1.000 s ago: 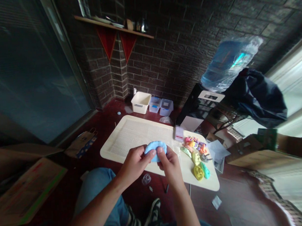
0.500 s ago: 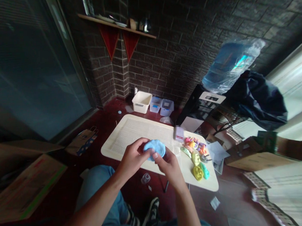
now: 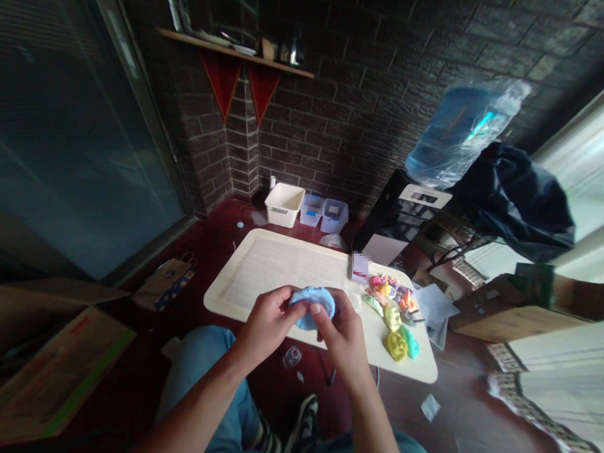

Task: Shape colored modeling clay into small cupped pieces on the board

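Between my two hands is a flattened piece of light blue modelling clay [image 3: 312,296], roughly round with an uneven rim. My left hand [image 3: 271,321] grips its left side, thumb on the near face. On the other side my right hand [image 3: 339,325] pinches it, the thumb pressing near the middle and the fingers behind. Both hands are raised above the near edge of a cream table [image 3: 219,293]. To their right on the table lie yellow clay [image 3: 397,346], turquoise clay [image 3: 411,342], pale green clay [image 3: 373,303] and a pile of small multicoloured pieces [image 3: 385,286].
A small light purple box [image 3: 360,267] stands at the table's far edge. Beyond it are a cream bin [image 3: 284,206], clear plastic boxes [image 3: 334,215] and a water dispenser [image 3: 401,205]. Cardboard boxes [image 3: 58,371] flank both sides. A clear cup [image 3: 292,357] lies on the floor.
The blue clay has been turned and tilted between my fingers, and its rim now looks more ruffled. My thumbs have shifted on it. The table's pieces stay where they were.
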{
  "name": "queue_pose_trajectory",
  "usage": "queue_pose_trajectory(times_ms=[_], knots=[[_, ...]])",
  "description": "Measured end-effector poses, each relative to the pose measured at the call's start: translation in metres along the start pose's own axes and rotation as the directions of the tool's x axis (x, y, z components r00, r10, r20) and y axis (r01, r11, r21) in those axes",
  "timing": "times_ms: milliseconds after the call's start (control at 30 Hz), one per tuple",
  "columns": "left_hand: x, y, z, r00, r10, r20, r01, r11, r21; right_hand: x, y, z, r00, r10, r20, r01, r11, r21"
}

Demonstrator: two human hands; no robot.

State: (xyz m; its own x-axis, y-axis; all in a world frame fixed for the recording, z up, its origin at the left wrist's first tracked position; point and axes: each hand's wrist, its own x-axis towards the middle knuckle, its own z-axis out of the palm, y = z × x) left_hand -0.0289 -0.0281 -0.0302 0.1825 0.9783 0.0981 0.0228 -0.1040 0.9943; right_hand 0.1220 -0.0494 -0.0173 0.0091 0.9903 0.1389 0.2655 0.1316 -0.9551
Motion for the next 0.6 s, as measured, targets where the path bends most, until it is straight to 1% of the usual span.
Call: queue_pose_trajectory(times_ms=[100,200,267,367,433,533,600], knots=[[-0.001,-0.004,0.001,0.999,0.013,-0.031,-0.011,0.999,0.039,-0.002,0.003,0.004,0.999,-0.015,-0.043,0.013,0.998,-0.06],[-0.001,-0.005,0.0,1.0,-0.001,0.014,0.0,0.998,0.061,-0.002,0.006,0.005,0.998,-0.001,-0.058,-0.003,0.998,-0.069],[-0.001,-0.003,-0.001,0.999,0.025,0.028,-0.027,0.997,0.069,-0.001,0.007,0.004,0.999,0.021,-0.043,-0.023,0.998,-0.063],[0.0,0.001,-0.004,0.996,0.09,-0.008,-0.09,0.994,0.059,0.001,0.004,0.002,0.999,0.052,0.005,-0.052,0.997,-0.056],[0.001,0.004,-0.007,0.994,0.108,-0.027,-0.106,0.992,0.066,0.002,0.001,0.0,0.997,0.056,0.046,-0.055,0.998,-0.036],[0.002,0.008,-0.009,0.989,0.146,-0.039,-0.137,0.976,0.168,0.001,-0.003,-0.001,0.997,0.001,0.077,0.001,1.0,-0.021],[0.001,0.011,-0.01,0.981,0.19,-0.037,-0.173,0.948,0.265,0.0,-0.005,0.0,0.996,-0.07,0.062,0.076,0.993,-0.087]])
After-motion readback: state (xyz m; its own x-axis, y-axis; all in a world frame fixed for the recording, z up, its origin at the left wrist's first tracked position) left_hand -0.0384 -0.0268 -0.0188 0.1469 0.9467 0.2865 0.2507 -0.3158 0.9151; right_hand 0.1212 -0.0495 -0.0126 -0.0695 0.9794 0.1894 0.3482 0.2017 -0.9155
